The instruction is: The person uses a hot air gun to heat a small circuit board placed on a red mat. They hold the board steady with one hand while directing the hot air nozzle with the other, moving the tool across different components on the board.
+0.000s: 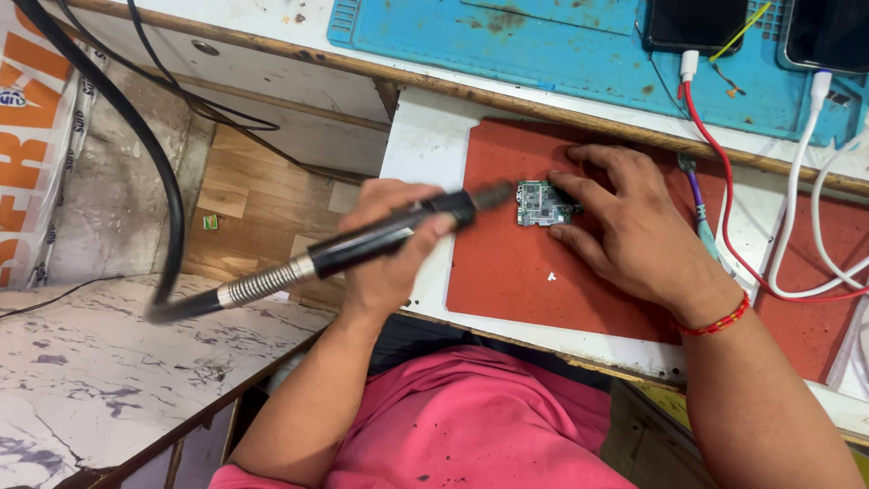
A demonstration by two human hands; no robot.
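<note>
My left hand (385, 258) grips a black pen-shaped tool (362, 243) with a ribbed metal collar and a thick black hose. Its blurred tip points at a small green circuit board (539, 204). The board lies on a red work mat (516, 272). My right hand (634, 226), with a red thread band at the wrist, rests on the mat. Its fingertips press the board's right edge and hold it flat.
A blue mat (543, 45) lies on the far bench with two dark phones (692, 23) (828, 32) on it. White cables (792, 199) and a red cable (715, 154) run down at right. The black hose (163, 163) loops left over a marbled counter (90, 362).
</note>
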